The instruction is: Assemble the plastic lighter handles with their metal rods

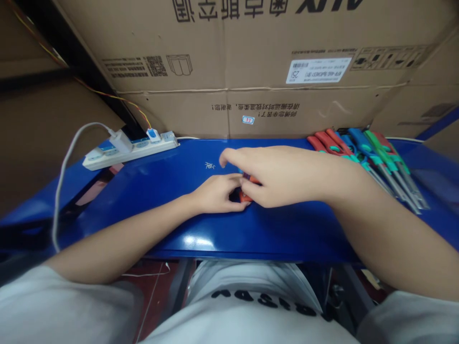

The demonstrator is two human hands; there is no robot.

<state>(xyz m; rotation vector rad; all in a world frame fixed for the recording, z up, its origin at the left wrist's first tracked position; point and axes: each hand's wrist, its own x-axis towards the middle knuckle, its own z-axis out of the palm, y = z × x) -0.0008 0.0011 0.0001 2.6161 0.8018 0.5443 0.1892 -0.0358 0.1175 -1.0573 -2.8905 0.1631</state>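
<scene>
My left hand (218,193) rests on the blue table, its thumb and fingers closed round an orange-red piece (245,196). Much of that piece is hidden by both hands, so its full shape does not show. From the right, my right hand (276,174) reaches over it, thumb and fingers on the piece and the index finger bent out past it. A dark part and a bit of teal show between the fingers. Just beyond my left hand lies a small cluster of thin pale bits (210,166).
Several long-nosed lighters (373,153) with red, blue and green handles lie at the right. A white power strip (132,152) with plugs and a hanging white cable (60,181) is at the left. A cardboard wall (201,107) stands behind the blue table (150,186).
</scene>
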